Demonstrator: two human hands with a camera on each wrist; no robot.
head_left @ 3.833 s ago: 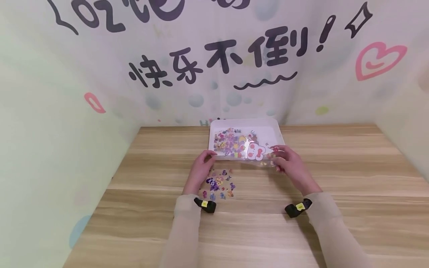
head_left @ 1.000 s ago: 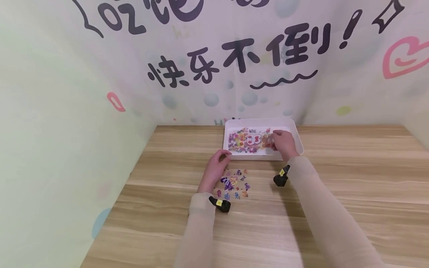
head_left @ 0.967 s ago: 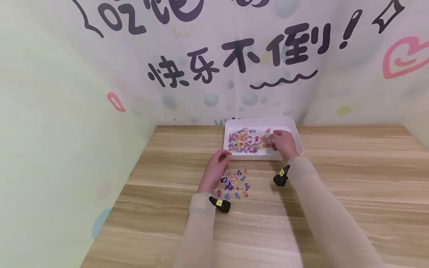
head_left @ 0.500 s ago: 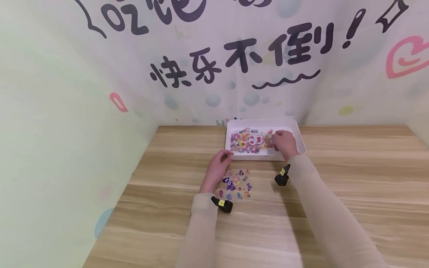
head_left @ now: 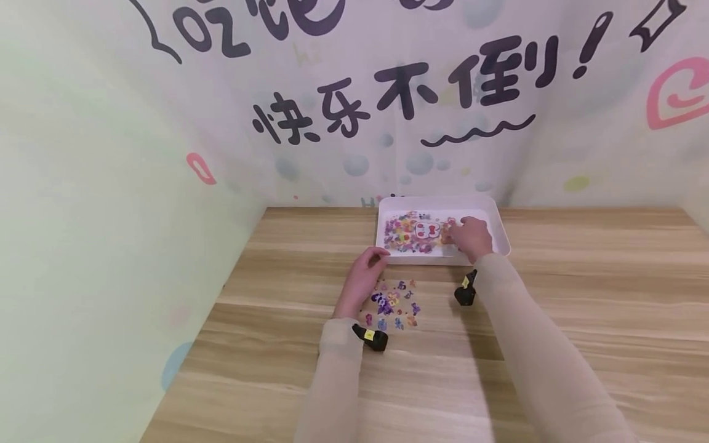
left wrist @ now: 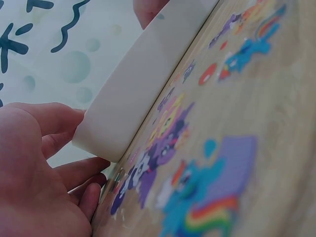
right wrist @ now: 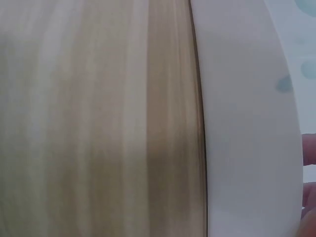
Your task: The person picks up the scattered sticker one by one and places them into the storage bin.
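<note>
A shallow white tray stands against the back wall, holding many small colourful stickers in its left half. Over them lies a clear plastic sheet or bag printed with a white bunny face. My left hand grips the tray's front left corner, its fingers bent about the rim in the left wrist view. Inside the tray, my right hand has its fingertips at the clear plastic's right end; whether they pinch it is hidden. In the right wrist view, the tray wall covers most of that hand.
In front of the tray, several loose pony stickers lie on the wooden table, just right of my left wrist. A fabric wall with black lettering rises directly behind the tray.
Earlier, my right hand held the clear plastic out over the tray's front edge; now the plastic lies inside the tray and that hand reaches in. My left hand stays at the corner.
</note>
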